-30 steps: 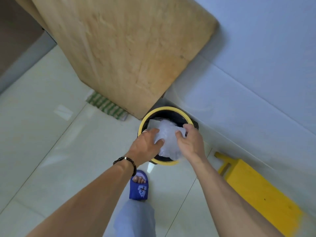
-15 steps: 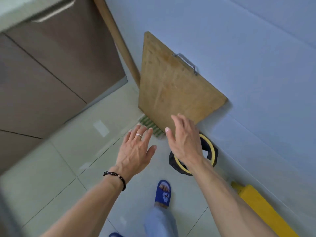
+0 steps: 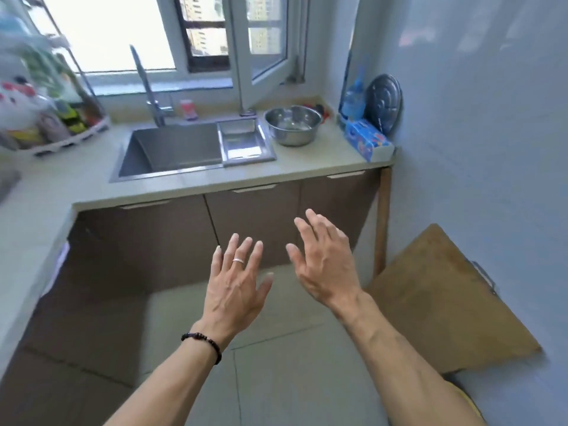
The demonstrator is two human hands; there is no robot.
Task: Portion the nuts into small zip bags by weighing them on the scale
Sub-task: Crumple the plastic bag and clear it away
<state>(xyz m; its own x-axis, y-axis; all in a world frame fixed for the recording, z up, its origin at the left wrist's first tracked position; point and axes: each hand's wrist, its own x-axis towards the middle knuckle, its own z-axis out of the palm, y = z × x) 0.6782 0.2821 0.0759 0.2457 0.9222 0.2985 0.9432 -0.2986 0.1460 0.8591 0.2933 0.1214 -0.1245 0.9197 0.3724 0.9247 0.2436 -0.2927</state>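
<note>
Before the sink cabinet, left hand (image 3: 236, 287) and right hand (image 3: 325, 262) hang spread, holding nothing. No nuts, zip bags or scale show; a steel bowl (image 3: 293, 124) sits at one o'clock. Progress cannot be judged, though portioning seems paused or finished.

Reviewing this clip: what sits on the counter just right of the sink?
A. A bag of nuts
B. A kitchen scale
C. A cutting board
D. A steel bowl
D: a steel bowl stands on the counter right of the sink; the wooden cutting board leans against the wall at floor level.
</note>
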